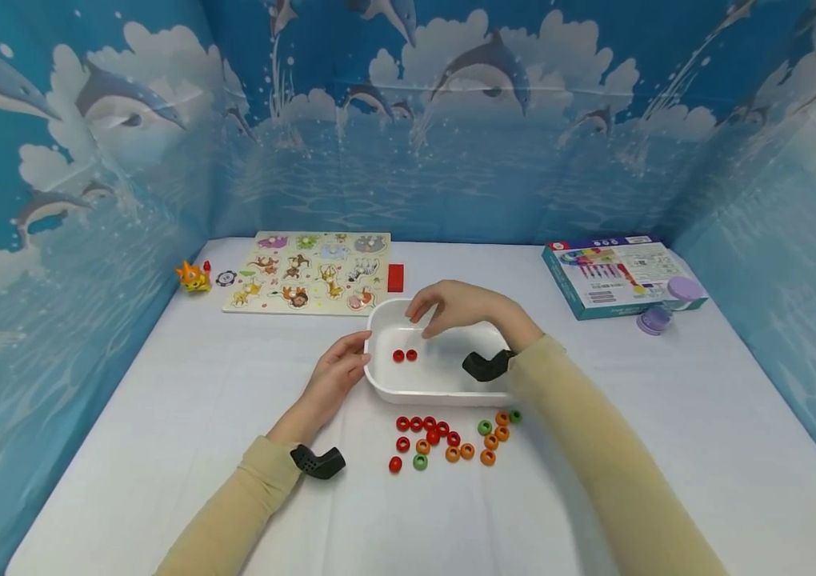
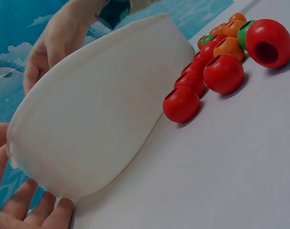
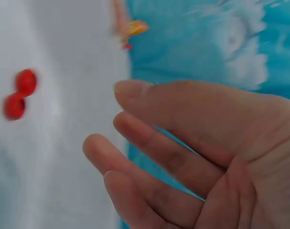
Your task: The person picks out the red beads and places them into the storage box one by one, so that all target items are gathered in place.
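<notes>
A white plastic tray [image 1: 408, 398] stands in the middle of the table, with two red beads [image 1: 405, 355] lying in its left part. My left hand [image 1: 332, 376] touches the tray's left end from outside; its fingertips [image 2: 64, 210] rest against the wall. Over the tray hovers my right hand [image 1: 462, 308], fingers loosely bent and apart. Nothing sits between its thumb and fingers in the right wrist view. In front of the tray lie several red beads [image 1: 403, 423], several orange beads [image 1: 488, 457] and a few green beads [image 1: 420, 462], each with a wide hole.
Behind the tray are an animal puzzle board [image 1: 307, 272] and a small red block [image 1: 396, 278]. A toy figure [image 1: 194, 277] stands back left. A boxed set [image 1: 617, 272] lies back right, beside a purple-lidded jar [image 1: 655, 320]. Dolphin-print cloth [image 1: 451, 184] encloses the table.
</notes>
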Tool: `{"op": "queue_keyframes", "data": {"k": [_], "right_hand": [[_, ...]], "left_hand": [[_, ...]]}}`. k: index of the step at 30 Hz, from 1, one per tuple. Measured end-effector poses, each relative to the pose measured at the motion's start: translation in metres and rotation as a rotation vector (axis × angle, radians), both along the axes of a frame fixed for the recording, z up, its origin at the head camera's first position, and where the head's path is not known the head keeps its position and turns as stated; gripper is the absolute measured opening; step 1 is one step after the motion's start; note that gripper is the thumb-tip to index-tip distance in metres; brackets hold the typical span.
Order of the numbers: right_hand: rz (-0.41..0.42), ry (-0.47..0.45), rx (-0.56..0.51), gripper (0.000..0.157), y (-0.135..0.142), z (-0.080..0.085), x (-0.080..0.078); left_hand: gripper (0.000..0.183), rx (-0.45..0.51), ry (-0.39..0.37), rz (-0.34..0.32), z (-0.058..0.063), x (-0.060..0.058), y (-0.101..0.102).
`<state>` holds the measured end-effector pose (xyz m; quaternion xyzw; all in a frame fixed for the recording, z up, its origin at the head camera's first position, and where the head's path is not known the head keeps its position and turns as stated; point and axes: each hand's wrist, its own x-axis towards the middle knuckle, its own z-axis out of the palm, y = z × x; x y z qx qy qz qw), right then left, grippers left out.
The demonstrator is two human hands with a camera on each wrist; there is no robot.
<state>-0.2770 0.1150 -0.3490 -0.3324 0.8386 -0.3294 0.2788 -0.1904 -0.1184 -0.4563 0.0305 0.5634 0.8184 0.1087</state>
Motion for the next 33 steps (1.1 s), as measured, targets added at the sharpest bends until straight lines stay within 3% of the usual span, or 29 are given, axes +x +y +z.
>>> {"op": "queue_keyframes", "data": {"k": [5, 10, 15, 21, 27, 33], "right_hand": [[0.064, 0.026, -0.154, 0.037, 0.020, 0.035, 0.035], [0.132, 0.089, -0.224, 0.030, 0.038, 0.035, 0.077], [0.115, 0.095, -0.272, 0.024, 0.052, 0.010, 0.111], [0.033, 0.097, -0.382, 0.021, 0.060, -0.033, 0.136], [-0.071, 0.196, -0.428, 0.020, 0.062, -0.071, 0.148], [-0.130, 0.276, -0.360, 0.019, 0.060, -0.089, 0.149]], "left_hand": [[0.042, 0.012, 0.003, -0.006, 0.001, -0.001, 0.000], [0.044, -0.009, 0.001, -0.009, 0.003, 0.000, 0.000], [0.042, -0.031, -0.004, -0.009, 0.004, 0.000, -0.001], [0.040, -0.018, -0.004, -0.007, 0.002, 0.000, 0.000], [0.042, -0.011, 0.014, -0.003, 0.002, 0.000, 0.000], [0.041, -0.006, 0.001, -0.001, 0.001, 0.000, 0.002]]}}
